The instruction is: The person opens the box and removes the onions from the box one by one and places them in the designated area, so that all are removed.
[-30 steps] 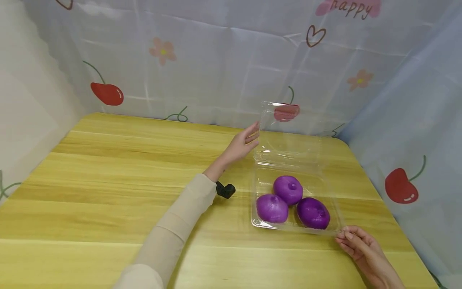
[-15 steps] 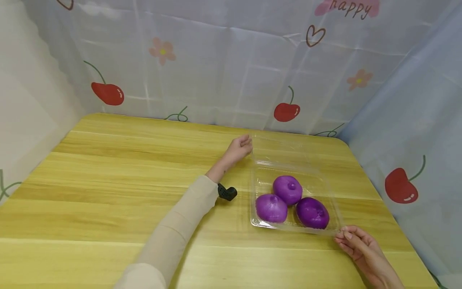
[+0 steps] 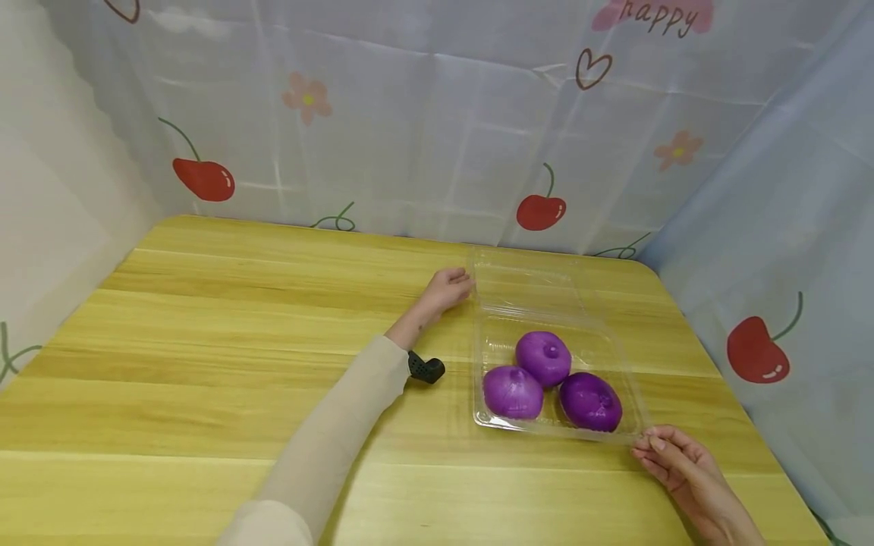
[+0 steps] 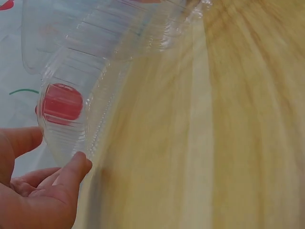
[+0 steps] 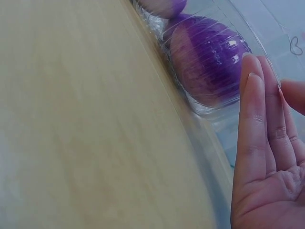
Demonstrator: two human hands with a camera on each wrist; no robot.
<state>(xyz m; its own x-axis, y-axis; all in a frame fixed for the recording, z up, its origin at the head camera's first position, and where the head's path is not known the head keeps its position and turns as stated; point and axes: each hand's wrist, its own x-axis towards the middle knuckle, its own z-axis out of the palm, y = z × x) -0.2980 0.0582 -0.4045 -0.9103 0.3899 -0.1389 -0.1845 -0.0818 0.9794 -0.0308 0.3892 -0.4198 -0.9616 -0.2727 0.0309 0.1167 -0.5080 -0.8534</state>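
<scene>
A clear plastic clamshell box (image 3: 501, 425) rests on the right half of the table with its lid (image 3: 529, 284) folded back toward the curtain. Inside it lie three round purple onions: a light one (image 3: 514, 394), one behind it (image 3: 544, 359) and a darker one (image 3: 590, 402). At the front right corner my right hand (image 3: 686, 466) pinches the box's rim between thumb and straight fingers, as the right wrist view shows. By the lid's left edge is my left hand (image 3: 444, 292); its thumb and fingertips (image 4: 82, 162) stand apart, right at the lid's edge.
The wooden table (image 3: 225, 364) stretches off to the left. Behind it hangs a pale curtain (image 3: 410, 136) printed with cherries and flowers, and another side of it closes in at the right. A black wrist device (image 3: 426, 369) sticks out from the left sleeve.
The lid has swung back and down from upright, away from the onions. My left hand has lowered with it, slightly left and toward me. The right hand stays on the corner.
</scene>
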